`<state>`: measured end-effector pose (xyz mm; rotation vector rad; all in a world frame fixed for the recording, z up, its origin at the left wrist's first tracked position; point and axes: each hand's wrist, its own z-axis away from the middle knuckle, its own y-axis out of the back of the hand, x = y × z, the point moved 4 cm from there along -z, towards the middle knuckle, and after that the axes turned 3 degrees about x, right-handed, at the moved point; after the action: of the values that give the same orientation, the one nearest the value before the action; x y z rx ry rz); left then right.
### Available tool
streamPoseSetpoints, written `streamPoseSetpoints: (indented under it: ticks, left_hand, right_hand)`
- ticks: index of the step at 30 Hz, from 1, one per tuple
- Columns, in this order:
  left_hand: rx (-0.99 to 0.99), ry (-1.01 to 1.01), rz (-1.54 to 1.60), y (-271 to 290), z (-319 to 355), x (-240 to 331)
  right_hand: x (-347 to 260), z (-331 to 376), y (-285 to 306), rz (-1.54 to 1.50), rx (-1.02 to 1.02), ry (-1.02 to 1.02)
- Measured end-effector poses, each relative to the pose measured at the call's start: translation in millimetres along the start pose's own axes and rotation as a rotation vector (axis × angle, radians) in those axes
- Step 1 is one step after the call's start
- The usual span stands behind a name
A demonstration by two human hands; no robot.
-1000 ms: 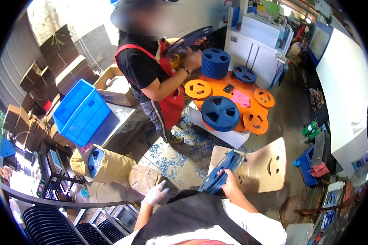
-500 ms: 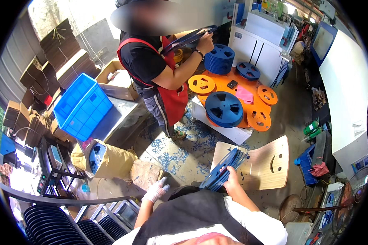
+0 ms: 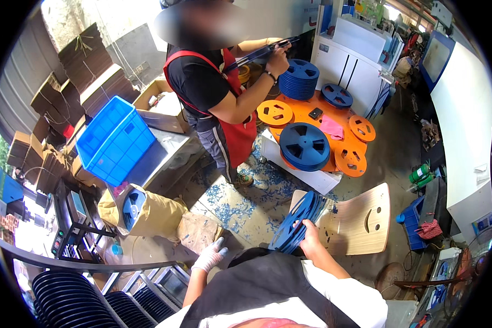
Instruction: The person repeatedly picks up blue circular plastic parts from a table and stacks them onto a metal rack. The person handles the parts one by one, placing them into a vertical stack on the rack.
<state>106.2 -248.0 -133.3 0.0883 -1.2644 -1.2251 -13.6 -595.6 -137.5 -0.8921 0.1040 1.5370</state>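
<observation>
My right hand (image 3: 310, 236) is closed round the edge of several thin blue reel discs (image 3: 295, 224), held tilted on edge in front of my dark apron. Behind them stands a pale wooden chair seat (image 3: 361, 224) with cut-out eyes and mouth. My left hand (image 3: 209, 257), in a white glove with greyish fingertips, hangs open and holds nothing. Closest to it is a brown sack or cardboard piece (image 3: 199, 228) on the floor. Beyond that, a yellow-brown paper sack (image 3: 158, 216) has blue discs (image 3: 132, 208) in its mouth.
Across from me a co-worker in a red apron (image 3: 240, 139) holds dark discs. An orange table (image 3: 303, 106) bears blue disc stacks (image 3: 304, 146) and orange discs. Blue scraps (image 3: 229, 205) litter the floor. A blue crate (image 3: 117, 145) stands left; a rack of dark discs (image 3: 65, 300) lower left.
The blue discs in my right hand have turned and show more of their faces. The co-worker's dark discs have tilted more edge-on. My left hand stays open.
</observation>
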Motion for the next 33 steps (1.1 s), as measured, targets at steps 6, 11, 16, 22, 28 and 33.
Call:
streamPoseSetpoints:
  ticks: [6,11,16,22,28,33]
  left_hand:
    - [-0.026,0.029,0.03,-5.5,-0.4,1.5]
    - [-0.013,0.0,0.002,-7.8,4.6,18.8]
    - [-0.021,0.092,-0.012,2.9,2.0,44.5]
    - [-0.018,0.068,-0.076,8.9,-5.3,40.6]
    - [0.002,0.078,0.021,12.0,3.4,57.1]
    - [0.004,0.089,0.034,-6.9,8.1,32.6]
  right_hand:
    - [1.2,-3.4,2.3,0.095,-0.011,-0.022]
    - [-3.3,-7.6,4.3,0.048,-0.041,-0.086]
    - [-7.8,-10.0,4.0,0.02,-0.018,-0.072]
    - [-8.7,-24.5,-1.5,0.049,-0.085,-0.071]
    - [-9.9,-24.8,-8.8,0.068,-0.107,-0.095]
    - [-7.7,-16.4,-20.7,0.134,-0.097,-0.136]
